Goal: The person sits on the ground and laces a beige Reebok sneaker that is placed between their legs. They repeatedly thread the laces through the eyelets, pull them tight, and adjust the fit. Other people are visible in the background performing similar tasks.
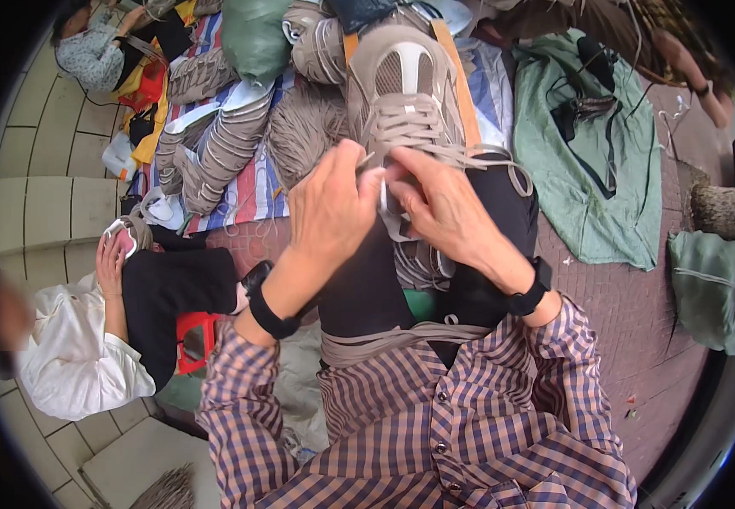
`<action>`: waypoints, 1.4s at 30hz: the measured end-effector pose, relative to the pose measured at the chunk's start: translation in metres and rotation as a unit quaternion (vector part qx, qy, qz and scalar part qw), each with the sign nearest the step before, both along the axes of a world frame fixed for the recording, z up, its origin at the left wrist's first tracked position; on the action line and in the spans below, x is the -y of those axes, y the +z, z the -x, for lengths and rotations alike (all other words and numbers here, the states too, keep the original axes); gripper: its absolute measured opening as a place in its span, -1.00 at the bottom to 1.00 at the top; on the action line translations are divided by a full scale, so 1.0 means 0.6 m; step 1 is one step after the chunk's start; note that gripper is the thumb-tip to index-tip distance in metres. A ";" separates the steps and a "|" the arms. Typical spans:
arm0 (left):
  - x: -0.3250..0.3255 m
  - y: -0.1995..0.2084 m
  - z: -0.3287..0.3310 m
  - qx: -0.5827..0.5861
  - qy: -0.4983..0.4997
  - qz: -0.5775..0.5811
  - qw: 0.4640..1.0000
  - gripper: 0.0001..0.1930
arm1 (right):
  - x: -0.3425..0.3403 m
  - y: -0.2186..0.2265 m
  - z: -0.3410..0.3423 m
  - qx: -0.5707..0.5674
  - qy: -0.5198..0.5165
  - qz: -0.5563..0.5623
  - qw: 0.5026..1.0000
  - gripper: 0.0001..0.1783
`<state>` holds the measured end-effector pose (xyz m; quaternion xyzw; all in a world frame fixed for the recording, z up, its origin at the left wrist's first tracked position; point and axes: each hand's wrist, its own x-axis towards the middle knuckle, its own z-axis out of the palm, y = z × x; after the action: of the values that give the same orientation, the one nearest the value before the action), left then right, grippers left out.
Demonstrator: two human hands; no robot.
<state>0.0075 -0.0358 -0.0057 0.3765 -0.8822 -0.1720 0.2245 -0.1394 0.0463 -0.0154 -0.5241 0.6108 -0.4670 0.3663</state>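
1. Nearest: checked shirt (393, 424), with a hank of grey-beige cords (401, 346) across the waist. Black bands (530, 290) on both wrists.
2. Left hand (329, 202): narrow, thumb and fingers drawn together at the near end of the shoe; a short lace end shows at the fingertips.
3. Right hand (445, 208): just beside the left, fingers bent, thumb near index, at the shoe's opening. Cannot tell what it grips; fingertips partly hidden.
4. Shoe (405, 72): grey-beige, directly ahead of both hands, between wooden strips (457, 81). Toe points away from the wearer, heel end toward the body; long axis runs near to far, almost straight. Upper faces up.
5. Lace (408, 119): crosses the upper in rows; a loose loop trails right.
6. Left side: co-worker in white top (87, 365), one hand on another shoe (127, 237); red stool (195, 341) close by.
7. Right side: green sack (592, 170) spread on paving.
8. Farther: cord bundle (306, 127), stacked shoes (223, 148) on a striped sheet (253, 193); green bag (254, 38) beyond. Seated person (92, 59) at far left.
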 end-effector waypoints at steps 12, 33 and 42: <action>0.035 -0.042 0.012 -0.180 0.084 -0.219 0.955 -0.81 | 0.080 -0.042 0.066 -0.245 -0.044 0.196 0.948 -0.85; -0.009 -0.055 0.001 -0.285 0.038 -0.076 0.955 -0.84 | 0.039 0.031 0.028 -0.223 -0.026 0.104 0.969 -0.83; -0.011 -0.052 -0.018 -0.384 0.056 -0.164 0.907 -0.92 | 0.000 0.031 -0.054 -0.078 -0.077 -0.058 0.992 -0.52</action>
<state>0.0183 -0.0292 -0.0372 0.3612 -0.6645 -0.4327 0.4907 -0.1071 0.0464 0.0032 -0.4875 0.7024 -0.4153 0.3106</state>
